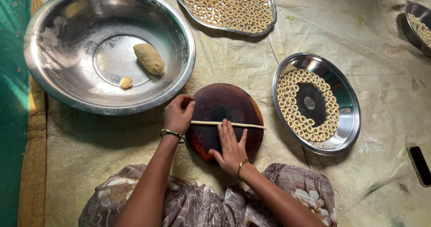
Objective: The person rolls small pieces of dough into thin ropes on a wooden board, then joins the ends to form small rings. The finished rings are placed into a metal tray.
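We see a thin dough rope [227,124] lying left to right across a round dark wooden board [224,106] that sits on a pale woven mat [112,164] near the person's lap. The right hand [232,148] lies flat and open on the board, fingers stretched out together, with the fingertips pressing on the middle of the rope; it grips nothing. The left hand [178,115] is at the board's left edge, loosely curled, its thumb and fingertips meeting at the left end of the rope, though we cannot tell how firmly it pinches that end. Both wrists carry bangles. To the far left stands a large steel basin [58,43], and in its bottom lie a log-shaped lump of dough [149,58] and, just near of it and well apart from the rim, a small dough ball [126,82]. To the right of the board, close beside it but not touching, is a round steel plate [348,106] with small dough rings [292,101] packed around its left and near sides, leaving the dark centre bare. At the far edge sits a steel tray [269,23] filled with more rings, and another dish of rings [411,23] is cut off at the far right. A dark phone [419,165] lies on the mat at the near right.
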